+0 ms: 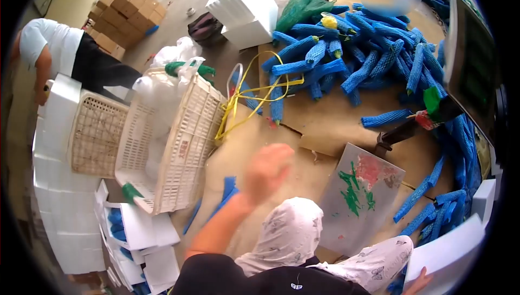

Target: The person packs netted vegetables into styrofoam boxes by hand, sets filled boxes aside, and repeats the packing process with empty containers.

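My left hand (266, 171) is raised in front of my knees, over the cardboard-covered floor (252, 149). Motion smears its fingers, and I can make out nothing in it. At the bottom right, my right hand (418, 283) holds the edge of a white foam box (447, 251), with part of the hand cut off by the frame. Ahead lies a large heap of long vegetables in blue foam net sleeves (374, 51); green tips show on some. More sleeved pieces (433, 211) lie near the foam box.
A scale's grey platform (357, 197) carries red and green marks; its display (471, 67) stands at right. Left are a white plastic crate (184, 143), yellow strapping (254, 100) and foam boxes (70, 187). A co-worker (76, 57) bends at far left. Cartons (127, 13) are stacked behind.
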Available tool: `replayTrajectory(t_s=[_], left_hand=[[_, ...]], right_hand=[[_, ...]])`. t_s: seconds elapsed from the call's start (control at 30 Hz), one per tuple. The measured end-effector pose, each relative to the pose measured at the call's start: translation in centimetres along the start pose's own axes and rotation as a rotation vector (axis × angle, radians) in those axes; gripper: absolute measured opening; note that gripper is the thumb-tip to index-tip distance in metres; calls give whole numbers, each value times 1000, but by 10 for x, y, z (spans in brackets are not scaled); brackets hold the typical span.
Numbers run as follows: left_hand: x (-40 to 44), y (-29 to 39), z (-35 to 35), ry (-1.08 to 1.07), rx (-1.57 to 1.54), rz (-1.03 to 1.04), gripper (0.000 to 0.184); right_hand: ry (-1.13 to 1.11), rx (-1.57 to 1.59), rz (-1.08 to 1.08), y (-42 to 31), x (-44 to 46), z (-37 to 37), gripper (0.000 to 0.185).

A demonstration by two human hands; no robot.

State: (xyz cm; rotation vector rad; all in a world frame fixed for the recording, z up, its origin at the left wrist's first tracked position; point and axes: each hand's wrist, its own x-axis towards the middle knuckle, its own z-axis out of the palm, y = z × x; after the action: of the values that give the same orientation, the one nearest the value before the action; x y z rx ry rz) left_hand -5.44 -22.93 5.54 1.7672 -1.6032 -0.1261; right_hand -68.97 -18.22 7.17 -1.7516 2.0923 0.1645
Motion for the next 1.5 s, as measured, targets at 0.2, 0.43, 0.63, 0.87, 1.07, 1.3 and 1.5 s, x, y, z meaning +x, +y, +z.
replayTrajectory(t_s=[0.2, 0.43, 0.63, 0.87, 1.07, 1.3, 1.5], left_hand=[[17, -307, -176, 596, 374, -639, 42], [-6, -571, -140, 41, 542, -767, 90], [77, -479, -143, -38, -105, -586, 92], [62, -565, -148, 145, 346, -403, 67], [63, -423, -212, 841, 72, -273, 58], [62, -119, -129, 579, -259, 204, 61], [77, 143, 42, -790, -539, 282, 59]], right_hand=[[-166, -134, -184, -62, 55, -16, 45], [207, -378, -540, -87, 44, 7, 29], [79, -316, -495, -202, -7, 0, 36], [-401, -371, -359, -250, 17, 53, 40], [-692, -586, -438, -233, 30, 90, 53], [-547, -462, -924, -186, 63, 74, 57], [-185, -219, -1301, -152, 72, 104, 41]])
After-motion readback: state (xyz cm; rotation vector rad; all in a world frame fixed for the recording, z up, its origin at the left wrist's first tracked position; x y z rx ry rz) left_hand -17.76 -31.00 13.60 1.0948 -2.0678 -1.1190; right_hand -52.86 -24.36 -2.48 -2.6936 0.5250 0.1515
